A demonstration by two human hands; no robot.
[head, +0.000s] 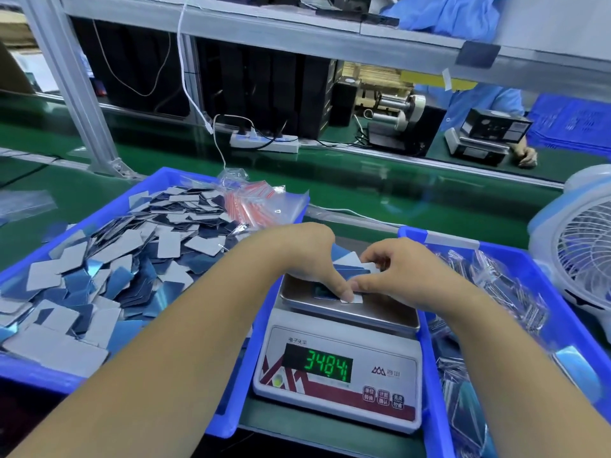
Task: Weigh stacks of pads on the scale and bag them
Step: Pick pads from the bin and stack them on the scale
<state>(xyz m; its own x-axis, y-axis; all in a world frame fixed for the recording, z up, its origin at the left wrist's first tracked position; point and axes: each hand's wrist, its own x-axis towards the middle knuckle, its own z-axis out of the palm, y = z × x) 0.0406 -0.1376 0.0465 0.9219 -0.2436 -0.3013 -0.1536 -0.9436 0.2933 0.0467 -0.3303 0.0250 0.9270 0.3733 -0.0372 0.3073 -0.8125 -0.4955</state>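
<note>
- Both forearms reach in from the near edge of the surface and meet over the scale (337,368).
- Scale sits at the near edge of the green surface (380,190), wedged between two blue bins. Green readout shows 3484; any decimal point is not legible.
- Left hand (307,259) is over the steel pan (380,314), fingers curled, thumb and fingertips pinching the near-left side of the stack of pads (352,271).
- Right hand (401,272) is curled on the stack's right side, fingers gripping the top pads, thumb down at the pan next to the left thumb.
- Stack rests on the pan toward its far-left part: blue and white pads, edges fanned, not squared up.
- Left bin (20,366): heaped with loose pads (109,259), mix of white and shiny blue faces, no order.
- Bundle of clear zip bags (258,203) with red strips lies on the far right corner of the left bin.
- Right bin (562,302): holds bagged pads (509,292) in clear plastic.
- White-and-blue fan (582,246) stands just past the right bin, at the right edge.
- White power strip (264,142) with plugs lies further back, beside the frame upright.
- Far side: another person in a blue sleeve (479,100) has a hand by a second scale (476,145).
</note>
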